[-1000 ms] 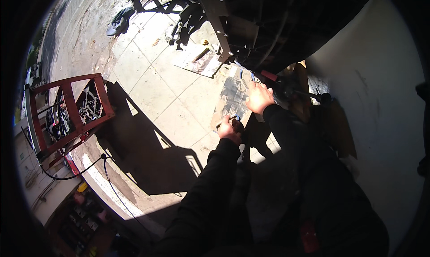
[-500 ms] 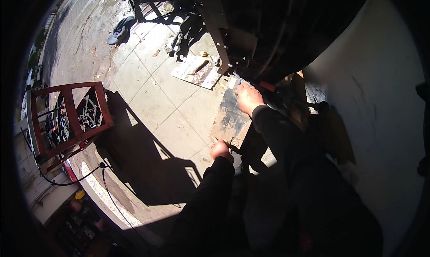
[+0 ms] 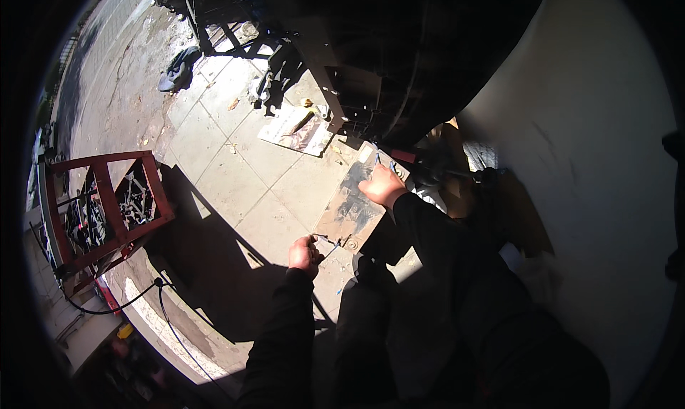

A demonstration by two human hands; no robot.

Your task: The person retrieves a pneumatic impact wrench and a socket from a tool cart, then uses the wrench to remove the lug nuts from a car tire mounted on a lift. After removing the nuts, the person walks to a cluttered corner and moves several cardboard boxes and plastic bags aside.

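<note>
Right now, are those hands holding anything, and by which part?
The left hand seems to grip a thin, dark, rod-like thing by one end. Small, thin blue pieces show beside the right hand; whether it holds them cannot be told.

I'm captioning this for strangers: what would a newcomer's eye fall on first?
Probably the red metal frame at left, beside a large dark shadow on sunlit paving. Then, mid-picture, a smudged board, with the left hand by its near end, right hand at its far part.

Smudged matt panel (image 3: 349,208), painted metal-looking red rack (image 3: 108,195), rough-looking floor tiles (image 3: 239,159), matt cloth sleeves (image 3: 282,330)
</note>
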